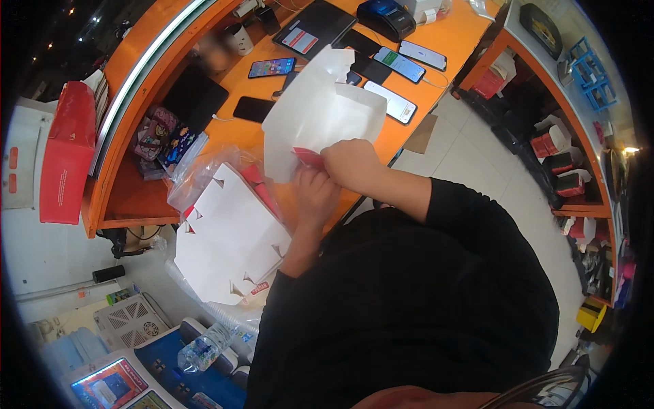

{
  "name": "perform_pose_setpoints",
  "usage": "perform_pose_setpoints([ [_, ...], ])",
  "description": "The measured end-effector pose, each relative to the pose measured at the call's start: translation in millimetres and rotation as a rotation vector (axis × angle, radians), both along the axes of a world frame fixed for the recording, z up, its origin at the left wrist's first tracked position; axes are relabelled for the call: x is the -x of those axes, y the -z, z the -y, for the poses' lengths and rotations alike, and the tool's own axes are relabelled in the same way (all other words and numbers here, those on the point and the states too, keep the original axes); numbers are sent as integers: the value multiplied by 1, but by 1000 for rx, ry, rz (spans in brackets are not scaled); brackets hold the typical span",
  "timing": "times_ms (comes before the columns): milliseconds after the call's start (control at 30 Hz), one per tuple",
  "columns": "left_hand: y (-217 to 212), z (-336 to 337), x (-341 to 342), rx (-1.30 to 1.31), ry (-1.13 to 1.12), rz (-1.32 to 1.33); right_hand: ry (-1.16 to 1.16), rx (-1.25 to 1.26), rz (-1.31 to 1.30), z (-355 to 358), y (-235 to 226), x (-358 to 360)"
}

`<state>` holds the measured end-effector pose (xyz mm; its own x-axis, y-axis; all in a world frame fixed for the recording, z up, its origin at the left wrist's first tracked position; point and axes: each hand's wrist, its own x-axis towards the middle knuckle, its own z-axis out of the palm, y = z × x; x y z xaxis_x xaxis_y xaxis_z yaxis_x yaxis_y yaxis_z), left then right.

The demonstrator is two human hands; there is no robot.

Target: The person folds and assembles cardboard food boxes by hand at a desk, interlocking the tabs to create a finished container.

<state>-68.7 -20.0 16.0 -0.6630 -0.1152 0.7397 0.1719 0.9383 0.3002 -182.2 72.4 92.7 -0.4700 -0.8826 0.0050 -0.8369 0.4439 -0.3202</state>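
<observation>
A white cardboard box blank (pixel 320 112), partly bent into shape, stands up over the orange counter in front of me. My right hand (pixel 351 163) is closed on its near edge, where a small red flap shows. Just below and to the left, my left hand (pixel 317 196) pinches the same edge, its fingers almost touching the right hand. Exactly where the fingertips grip is partly hidden. To the left of my left forearm lies a stack of flat white blanks (pixel 231 238) with slotted edges, some red showing beneath, on clear plastic wrap.
Several phones lie on the orange counter (pixel 228 140), among them a black phone (pixel 253 109) and a lit phone (pixel 390 102). A black laptop (pixel 315 28) and a card terminal (pixel 386 19) sit farther back. A water bottle (pixel 204 347) is at lower left; shelves with red boxes (pixel 553 142) stand right.
</observation>
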Motion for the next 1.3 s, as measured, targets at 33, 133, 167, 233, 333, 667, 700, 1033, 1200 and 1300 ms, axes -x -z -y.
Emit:
perform_pose_setpoints([
  [33,2,-1,1,-23,7,-15,-9,8,-17,1,3,-2],
  [133,6,0,-2,-39,11,-15,44,75,68,-3,4,-11],
  [167,7,0,-3,-37,8,-9,31,45,93,-5,0,-13],
  [233,17,0,-2,-80,17,-33,8,-13,142,-8,-8,-16],
  [333,36,7,-2,-135,44,-33,5,79,93,-12,6,-23],
  [667,-29,3,-73,-9,-16,178,-516,719,1,-42,-2,-26],
  [700,-36,11,-95,-81,-23,317,-581,706,73,-48,1,-29],
  [1033,-27,77,-247,-611,-214,812,-483,652,503,-53,30,-60],
  [1200,-10,91,-257,-434,-296,625,-616,580,542,-35,19,-84],
  [1300,-13,87,-251,-744,-458,628,-635,591,549,-23,20,-99],
])
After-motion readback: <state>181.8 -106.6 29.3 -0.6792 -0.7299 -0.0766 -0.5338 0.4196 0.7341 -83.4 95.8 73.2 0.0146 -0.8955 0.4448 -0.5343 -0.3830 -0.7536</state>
